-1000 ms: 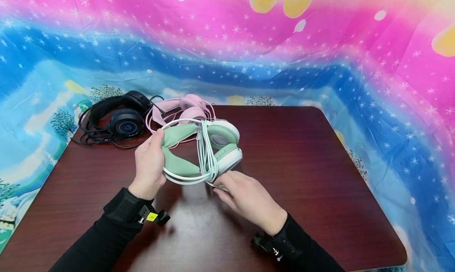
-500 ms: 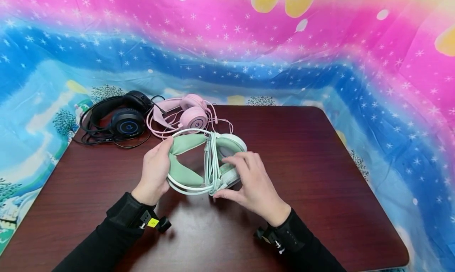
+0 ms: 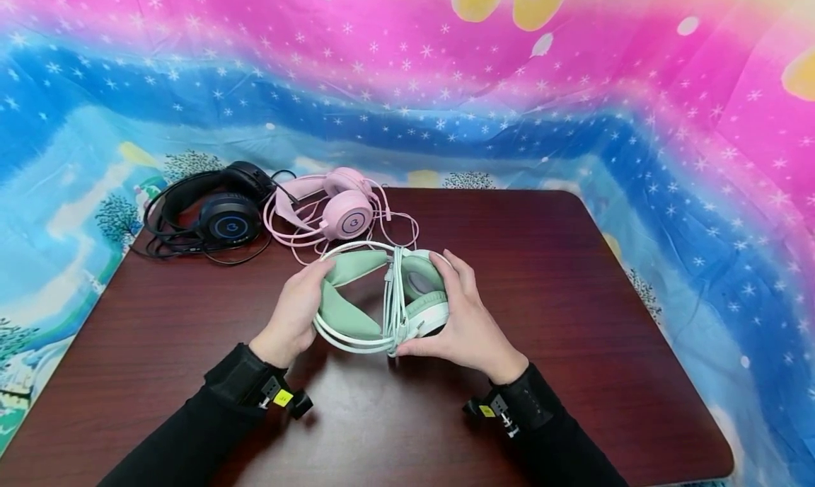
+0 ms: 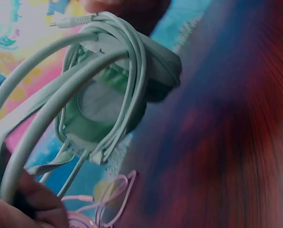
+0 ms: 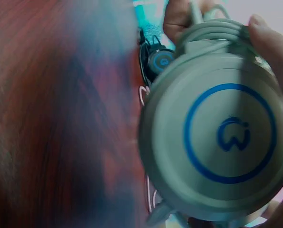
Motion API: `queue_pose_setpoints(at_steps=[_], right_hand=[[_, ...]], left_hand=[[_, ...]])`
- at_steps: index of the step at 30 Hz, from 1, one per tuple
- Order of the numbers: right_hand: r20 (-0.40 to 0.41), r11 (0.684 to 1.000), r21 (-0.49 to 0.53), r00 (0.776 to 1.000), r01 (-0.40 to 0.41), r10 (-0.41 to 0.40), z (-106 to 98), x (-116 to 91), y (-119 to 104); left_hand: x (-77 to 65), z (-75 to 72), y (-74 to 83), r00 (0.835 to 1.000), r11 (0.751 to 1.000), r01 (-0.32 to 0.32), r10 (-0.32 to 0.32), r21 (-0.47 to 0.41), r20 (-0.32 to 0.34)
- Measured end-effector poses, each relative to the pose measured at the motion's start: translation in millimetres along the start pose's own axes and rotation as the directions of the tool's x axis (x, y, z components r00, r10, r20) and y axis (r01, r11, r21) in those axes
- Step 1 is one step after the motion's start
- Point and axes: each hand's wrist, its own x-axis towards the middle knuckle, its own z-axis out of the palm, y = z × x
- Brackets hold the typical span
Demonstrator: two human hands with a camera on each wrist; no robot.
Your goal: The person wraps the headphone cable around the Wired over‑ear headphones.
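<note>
Both hands hold a pair of white and green headphones (image 3: 349, 316) above the table. The left hand (image 3: 294, 316) grips the headband end, thumb on top. Around the ear cup end curls the right hand (image 3: 474, 325), with its thumb at the lower edge and fingers at the far side. A pale cable (image 3: 396, 296) is wound several times across the middle, beside the ear cups. Its plug (image 4: 74, 22) sticks out from the coil in the left wrist view. The right wrist view shows the outer face of one ear cup (image 5: 229, 133), with a blue ring and logo.
Pink headphones (image 3: 347, 214) with a loose cable lie at the back left of the dark wooden table (image 3: 541, 296). Left of them are black headphones (image 3: 230, 219), their cable near the table's edge. A colourful printed cloth (image 3: 407, 83) hangs behind and around the table.
The right hand has moved from the cable at the lower edge to a grip around the ear cups. The white and green headphones have shifted right and nearer, uncovering more of the pink pair.
</note>
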Motion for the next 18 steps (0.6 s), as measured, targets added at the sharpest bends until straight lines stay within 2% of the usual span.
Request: queue_pose_setpoints(at_steps=[3,7,9,10,12,14,16,17,18], right_hand=[[0.009,0.999,-0.030,1.000,-0.012,0.012,0,0,6],[0.022,0.996,-0.093,1.000,-0.009,0.011,2,2,11],[0.020,0.992,-0.125,1.000,-0.006,0.009,2,2,13],[0.019,0.991,-0.136,1.000,-0.006,0.008,2,3,13],[0.020,0.987,-0.159,1.000,-0.008,0.011,1,4,14],[0.029,0.983,-0.182,0.999,-0.009,0.015,1,5,13],[0.042,0.978,-0.208,0.999,-0.014,0.023,0,6,13],[0.048,0.975,-0.223,0.998,-0.015,0.027,0,7,13],[0.054,0.972,-0.233,0.998,-0.018,0.031,0,7,13]], left_hand=[[4.5,0.0,-3.4,0.999,0.984,-0.021,0.012,0.174,0.049],[10.6,-2.0,-8.0,0.997,0.937,-0.066,0.047,0.342,0.064],[14.3,-3.3,-11.6,0.994,0.906,-0.101,0.081,0.411,0.066],[15.5,-3.9,-13.0,0.992,0.879,-0.124,0.103,0.460,0.072],[28.6,-10.6,-26.0,0.979,0.800,-0.201,0.186,0.565,0.086],[29.1,-12.1,-26.8,0.968,0.711,-0.240,0.228,0.661,0.105],[27.8,-13.2,-26.0,0.958,0.635,-0.268,0.258,0.725,0.128],[27.7,-14.0,-26.3,0.954,0.609,-0.278,0.268,0.743,0.136],[23.8,-12.6,-22.2,0.956,0.598,-0.275,0.255,0.753,0.146]])
